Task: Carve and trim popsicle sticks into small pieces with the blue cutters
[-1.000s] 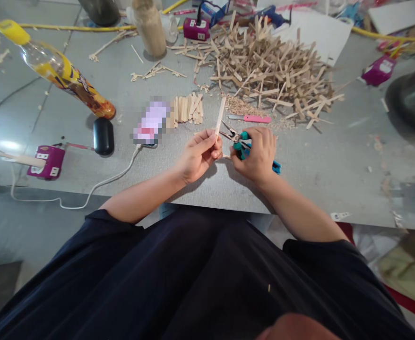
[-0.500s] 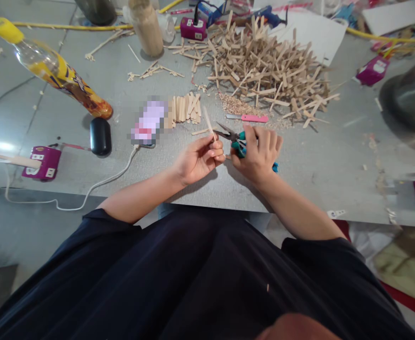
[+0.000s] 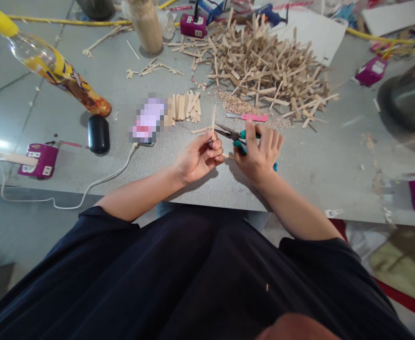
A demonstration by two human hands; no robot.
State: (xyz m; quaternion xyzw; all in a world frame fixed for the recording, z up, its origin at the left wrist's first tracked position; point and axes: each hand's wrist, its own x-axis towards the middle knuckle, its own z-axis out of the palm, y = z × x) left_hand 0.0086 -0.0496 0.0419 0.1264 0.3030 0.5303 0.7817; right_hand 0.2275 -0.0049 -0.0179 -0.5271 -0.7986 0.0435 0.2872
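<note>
My left hand [image 3: 201,157] pinches a thin wooden stick [image 3: 213,118] that stands nearly upright from the fingertips. Wrapped round the teal handles of a pair of pliers [image 3: 230,133] is my right hand [image 3: 260,150]; the pliers' jaws are parted and point left, close beside the stick. A pink craft knife [image 3: 254,117] lies just beyond the pliers. Left of it, a row of wooden sticks [image 3: 184,107] lies side by side, and one loose stick [image 3: 201,130] rests near my left fingertips.
A large heap of wooden sticks [image 3: 264,66] covers the back centre, with shavings [image 3: 237,104] before it. Leftward are a phone [image 3: 149,120], a black case [image 3: 99,134], a bottle [image 3: 62,71] and a purple socket block [image 3: 39,160]. A jar [image 3: 146,28] stands behind.
The stick in my left hand has turned from leaning left to nearly upright. My right hand still holds the pliers, with little movement.
</note>
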